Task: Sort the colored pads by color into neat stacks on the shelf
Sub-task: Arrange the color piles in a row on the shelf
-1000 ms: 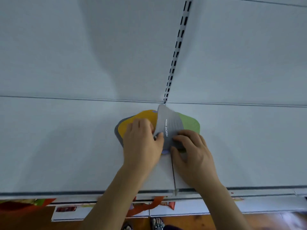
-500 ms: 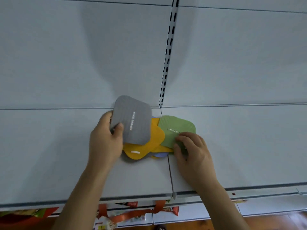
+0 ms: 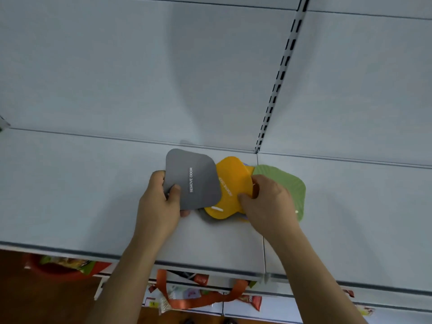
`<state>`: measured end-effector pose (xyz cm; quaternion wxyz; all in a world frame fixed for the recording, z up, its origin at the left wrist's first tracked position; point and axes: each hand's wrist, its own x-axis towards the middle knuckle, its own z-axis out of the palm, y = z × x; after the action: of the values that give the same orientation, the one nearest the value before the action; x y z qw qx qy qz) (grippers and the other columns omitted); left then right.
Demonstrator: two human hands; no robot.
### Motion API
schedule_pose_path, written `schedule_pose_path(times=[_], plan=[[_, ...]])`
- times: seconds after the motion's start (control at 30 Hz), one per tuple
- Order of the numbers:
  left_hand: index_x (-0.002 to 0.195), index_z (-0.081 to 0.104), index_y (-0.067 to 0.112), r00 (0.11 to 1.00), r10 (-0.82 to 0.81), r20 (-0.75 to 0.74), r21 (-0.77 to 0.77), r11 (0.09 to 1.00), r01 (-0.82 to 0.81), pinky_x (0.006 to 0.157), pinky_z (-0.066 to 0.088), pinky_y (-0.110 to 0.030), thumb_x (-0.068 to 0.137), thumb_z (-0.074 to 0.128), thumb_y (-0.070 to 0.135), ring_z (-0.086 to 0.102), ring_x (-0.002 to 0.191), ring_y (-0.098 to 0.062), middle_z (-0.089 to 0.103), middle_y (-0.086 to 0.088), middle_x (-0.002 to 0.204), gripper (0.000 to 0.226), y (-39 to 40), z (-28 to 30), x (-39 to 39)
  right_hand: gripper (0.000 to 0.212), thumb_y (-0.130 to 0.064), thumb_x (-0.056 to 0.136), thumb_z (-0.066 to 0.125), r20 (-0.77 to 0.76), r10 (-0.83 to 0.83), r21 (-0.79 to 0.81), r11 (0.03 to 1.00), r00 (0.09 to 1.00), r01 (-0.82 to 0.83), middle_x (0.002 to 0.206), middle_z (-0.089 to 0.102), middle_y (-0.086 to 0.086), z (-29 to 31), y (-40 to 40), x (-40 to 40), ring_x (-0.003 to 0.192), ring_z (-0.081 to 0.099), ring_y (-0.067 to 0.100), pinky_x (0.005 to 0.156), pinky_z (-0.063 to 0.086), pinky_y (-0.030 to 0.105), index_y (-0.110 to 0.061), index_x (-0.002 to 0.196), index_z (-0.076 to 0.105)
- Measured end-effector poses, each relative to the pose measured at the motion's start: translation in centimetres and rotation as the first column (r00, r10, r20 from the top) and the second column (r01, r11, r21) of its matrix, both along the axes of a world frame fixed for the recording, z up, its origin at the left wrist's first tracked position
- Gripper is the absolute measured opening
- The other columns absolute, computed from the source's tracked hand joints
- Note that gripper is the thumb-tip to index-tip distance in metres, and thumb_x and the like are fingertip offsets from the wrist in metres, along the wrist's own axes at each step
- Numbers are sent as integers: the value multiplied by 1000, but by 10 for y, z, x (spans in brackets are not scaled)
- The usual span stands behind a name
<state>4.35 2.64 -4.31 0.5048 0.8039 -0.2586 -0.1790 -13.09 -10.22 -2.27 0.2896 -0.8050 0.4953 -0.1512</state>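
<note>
At centre frame, the left hand (image 3: 161,202) is pinching the grey pad (image 3: 192,178) by its left edge, thumb on top, holding it raised over the pile. The right hand (image 3: 266,202) is gripping the orange pad (image 3: 230,183) at its right edge, partly covering the green pad (image 3: 287,183) lying flat on the white shelf (image 3: 81,183). The pads are appearing thin, light and flexible; an edge or corner pinch is looking adequate, though slippage between stacked faces is likely.

I'm in a shop: white metal shelf (image 3: 93,195) with slotted upright (image 3: 278,85) upper right, packaged snacks (image 3: 201,298) on lower shelf, bottom centre.
</note>
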Motion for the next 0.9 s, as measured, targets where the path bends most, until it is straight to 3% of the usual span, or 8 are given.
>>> schedule_pose_path(times=[0.07, 0.17, 0.3, 0.47, 0.57, 0.63, 0.8, 0.9], plan=[[119, 53, 18, 999, 6, -39, -64, 998, -8, 50, 51, -13, 107, 52, 13, 75, 66, -21, 65, 6, 109, 13, 2, 3, 1, 10, -23, 88, 65, 125, -48, 75, 996, 991, 38, 71, 63, 7, 8, 0, -3, 68, 71, 24, 61, 58, 42, -17, 81, 61], [122, 53, 20, 990, -15, -137, -170, 985, -8, 59, 64, -33, 108, 53, 12, 75, 81, -7, 65, 6, 115, 17, 1, 7, 1, 7, -22, 98, 63, 388, -161, 72, 987, 908, 144, 77, 61, -1, 29, 2, -20, 62, 64, 4, 48, 47, 23, -23, 92, 60], [121, 57, 18, 951, -107, -291, -280, 960, 22, 63, 66, -40, 106, 54, 8, 75, 93, -16, 67, -5, 115, 18, -13, 13, -11, 8, -31, 102, 62, 592, -318, 143, 946, 741, 292, 89, 64, -5, 31, -12, -50, 78, 60, 11, 63, 45, 31, -26, 99, 58], [120, 58, 20, 904, -220, -366, -217, 965, 147, 65, 66, -43, 104, 58, 7, 72, 90, -18, 63, -5, 118, 21, -31, 9, -35, 23, -38, 98, 68, 373, -295, 131, 955, 880, 265, 98, 63, -16, 5, -12, -65, 90, 62, 16, 69, 45, 30, -35, 118, 56], [117, 58, 21, 914, -214, -345, -171, 972, 163, 64, 66, -42, 102, 57, 4, 71, 89, -18, 62, -4, 117, 23, -35, 5, -34, 57, -26, 96, 71, 199, -163, 28, 987, 966, 161, 122, 61, -9, -9, -3, -64, 105, 57, 16, 88, 42, 28, -34, 147, 48], [113, 59, 22, 905, -226, -359, -160, 971, 179, 64, 66, -43, 101, 57, 2, 72, 86, -17, 62, -5, 116, 24, -35, 5, -30, 63, -16, 95, 65, 139, -155, -43, 986, 978, 162, 118, 63, -5, -13, -1, -63, 99, 60, 18, 84, 43, 28, -31, 153, 44], [114, 59, 24, 908, -281, -310, -146, 958, 246, 61, 65, -38, 99, 56, -1, 74, 93, -26, 65, -4, 118, 29, -30, 12, -27, 16, -16, 99, 58, 256, -349, -7, 932, 902, 362, 58, 51, -5, -18, 10, -63, 55, 45, 11, 51, 34, 26, -27, 88, 63], [117, 58, 24, 931, -269, -245, -164, 958, 234, 57, 63, -33, 101, 56, 0, 77, 73, -18, 66, -2, 115, 29, -26, 14, -28, 20, -21, 102, 58, 361, -349, -21, 924, 865, 381, 59, 56, -6, -20, 21, -69, 56, 51, 10, 54, 41, 27, -32, 89, 68]])
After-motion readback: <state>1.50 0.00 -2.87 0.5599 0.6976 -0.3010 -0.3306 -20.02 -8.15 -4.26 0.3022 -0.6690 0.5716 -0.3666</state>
